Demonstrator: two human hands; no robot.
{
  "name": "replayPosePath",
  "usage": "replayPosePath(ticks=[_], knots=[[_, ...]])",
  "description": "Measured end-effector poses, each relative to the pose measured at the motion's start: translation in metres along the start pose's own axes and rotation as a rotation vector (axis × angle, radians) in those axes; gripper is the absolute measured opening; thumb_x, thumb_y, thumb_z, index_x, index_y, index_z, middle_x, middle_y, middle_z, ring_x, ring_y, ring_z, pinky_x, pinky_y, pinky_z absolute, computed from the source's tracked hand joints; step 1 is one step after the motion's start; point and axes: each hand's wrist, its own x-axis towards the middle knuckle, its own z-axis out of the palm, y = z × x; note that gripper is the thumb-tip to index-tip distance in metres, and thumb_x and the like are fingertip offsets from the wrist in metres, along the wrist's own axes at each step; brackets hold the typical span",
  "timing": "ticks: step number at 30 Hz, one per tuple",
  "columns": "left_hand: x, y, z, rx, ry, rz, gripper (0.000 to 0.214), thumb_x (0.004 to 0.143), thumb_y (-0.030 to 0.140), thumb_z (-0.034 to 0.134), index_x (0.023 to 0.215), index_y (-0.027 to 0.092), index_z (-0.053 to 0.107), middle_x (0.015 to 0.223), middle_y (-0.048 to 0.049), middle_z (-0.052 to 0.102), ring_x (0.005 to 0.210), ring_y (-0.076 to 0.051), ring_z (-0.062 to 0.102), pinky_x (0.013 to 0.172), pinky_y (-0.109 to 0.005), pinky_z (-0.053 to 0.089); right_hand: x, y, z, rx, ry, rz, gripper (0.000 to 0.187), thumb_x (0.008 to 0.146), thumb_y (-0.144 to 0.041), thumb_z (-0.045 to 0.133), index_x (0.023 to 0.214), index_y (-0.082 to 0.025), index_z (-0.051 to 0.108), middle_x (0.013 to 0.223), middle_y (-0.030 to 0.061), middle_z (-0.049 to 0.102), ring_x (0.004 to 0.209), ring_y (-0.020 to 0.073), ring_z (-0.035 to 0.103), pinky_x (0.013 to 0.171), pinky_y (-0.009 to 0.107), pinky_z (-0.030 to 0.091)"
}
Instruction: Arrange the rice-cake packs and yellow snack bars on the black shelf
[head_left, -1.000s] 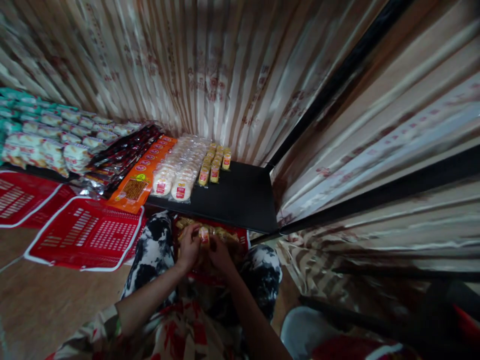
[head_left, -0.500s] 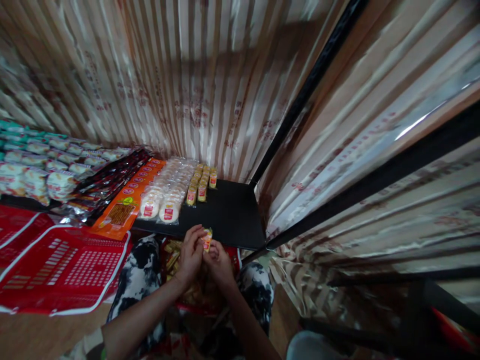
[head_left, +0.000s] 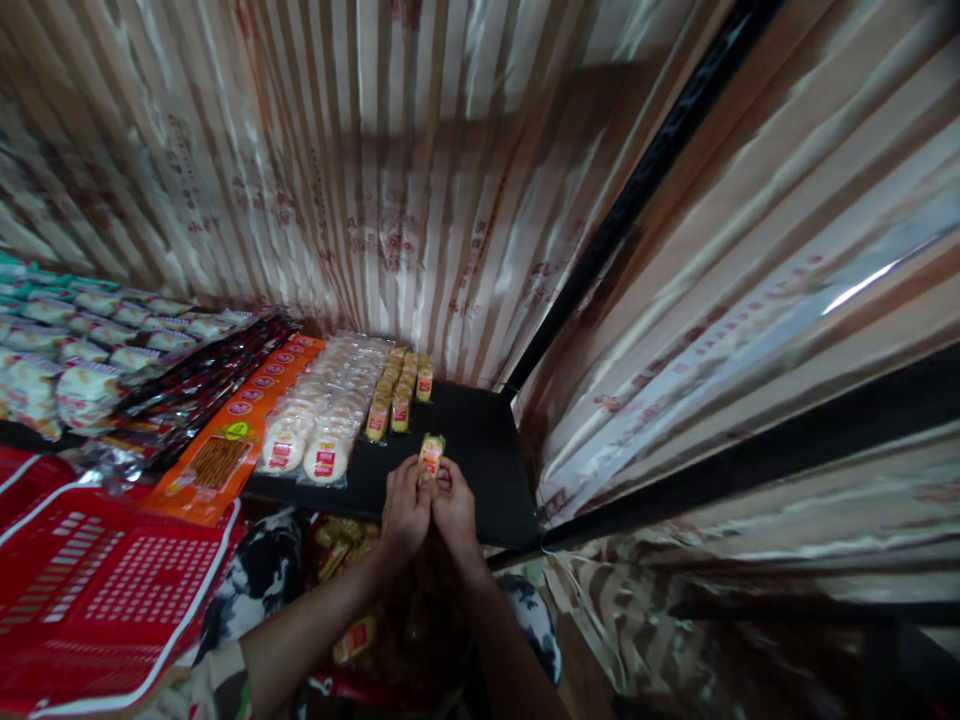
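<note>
Striped, glossy curtains behind; black counter (head_left: 480,455) in front. Held a small yellow packet (head_left: 431,453) upright just above the counter's near part, pinched at its lower end by both hands, left hand (head_left: 406,508) and right hand (head_left: 453,506) pressed together beneath it. Seemed mid-placement, just right of the double row of like packets (head_left: 397,395), itself beside the round white cakes (head_left: 315,440). Called next for lowering in line with that row, probably label up.

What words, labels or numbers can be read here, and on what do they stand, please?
Nothing reads clearly.
On the small packet in left hand and right hand: red label, blurred.
On the orange pack: red ovals, too small.
On the striped wall sheet: red print, blurred.
</note>
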Motion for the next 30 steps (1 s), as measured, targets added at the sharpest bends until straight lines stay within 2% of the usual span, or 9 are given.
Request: replayPosePath(ticks=[8,12,15,18,24,30], knots=[[0.049,0.005,0.018,0.074,-0.049,-0.062,0.038,0.082,0.017,0.039,0.115,0.011,0.058,0.133,-0.0126,0.048,0.124,-0.022,0.042,0.108,-0.038,0.03,0.064,0.003,0.009,-0.249,0.072,-0.044,0.031,0.074,-0.027,0.052,0.102,-0.016,0.059,0.089,0.0069,0.062,0.065,0.0145,0.061,0.064,0.027,0.051],[0.072,0.008,0.025,0.021,-0.08,-0.119,0.043,0.082,0.017,0.038,0.122,0.008,0.051,0.134,-0.0137,0.048,0.127,-0.02,0.04,0.11,-0.034,0.028,0.094,-0.002,0.014,-0.38,0.096,-0.051,0.032,0.074,-0.024,0.053,0.105,-0.017,0.059,0.091,0.0068,0.061,0.071,0.0155,0.06,0.068,0.027,0.048],[0.084,0.009,0.028,-0.049,-0.083,-0.139,0.046,0.083,0.018,0.036,0.127,0.01,0.046,0.135,-0.0122,0.046,0.128,-0.019,0.039,0.11,-0.035,0.026,0.111,-0.001,0.018,-0.451,0.112,-0.073,0.034,0.075,-0.025,0.052,0.107,-0.018,0.059,0.093,0.0062,0.062,0.076,0.0165,0.059,0.07,0.027,0.047],[0.094,0.005,0.03,-0.093,-0.078,-0.126,0.045,0.084,0.02,0.037,0.127,0.013,0.046,0.136,-0.0109,0.046,0.129,-0.019,0.038,0.11,-0.037,0.026,0.123,0.002,0.023,-0.482,0.109,-0.101,0.033,0.076,-0.026,0.051,0.108,-0.019,0.059,0.091,0.0049,0.062,0.08,0.0168,0.058,0.073,0.027,0.045],[0.108,-0.01,0.04,-0.136,-0.047,-0.071,0.043,0.084,0.023,0.036,0.124,0.012,0.049,0.133,-0.0121,0.049,0.128,-0.022,0.039,0.111,-0.04,0.026,0.137,0.005,0.031,-0.496,0.072,-0.13,0.033,0.078,-0.025,0.049,0.109,-0.02,0.06,0.088,0.0043,0.062,0.083,0.0179,0.056,0.076,0.028,0.044],[0.114,-0.016,0.045,-0.131,-0.034,-0.108,0.043,0.085,0.023,0.036,0.124,0.01,0.049,0.135,-0.0138,0.047,0.129,-0.022,0.039,0.112,-0.04,0.025,0.142,0.01,0.035,-0.467,0.079,-0.165,0.039,0.077,-0.019,0.048,0.114,-0.02,0.058,0.093,0.0051,0.062,0.089,0.0179,0.055,0.082,0.029,0.042]])
